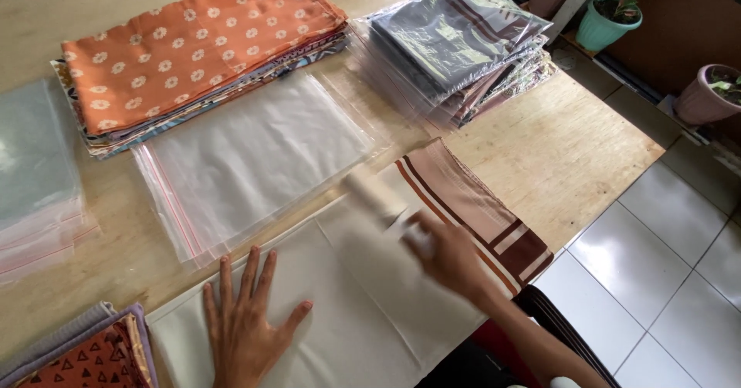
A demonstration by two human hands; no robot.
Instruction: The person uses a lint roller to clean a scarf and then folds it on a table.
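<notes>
Left hand (245, 322) spread flat, pressing cream cloth (347, 311) onto surface (556, 149) near its front edge. Right hand (448, 253) blurred, closed around lint roller (378, 195); roller's long axis angled up-left, away from right hand, over cloth's striped border.

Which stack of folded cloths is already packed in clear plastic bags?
The stack of bagged cloths at the far right; the orange flowered stack beside it lies bare.

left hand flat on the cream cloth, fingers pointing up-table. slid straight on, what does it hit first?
Likely the stack of clear zip bags, just beyond the far edge of the cream cloth under the left hand. Further on lies the orange flowered fabric pile.
</notes>
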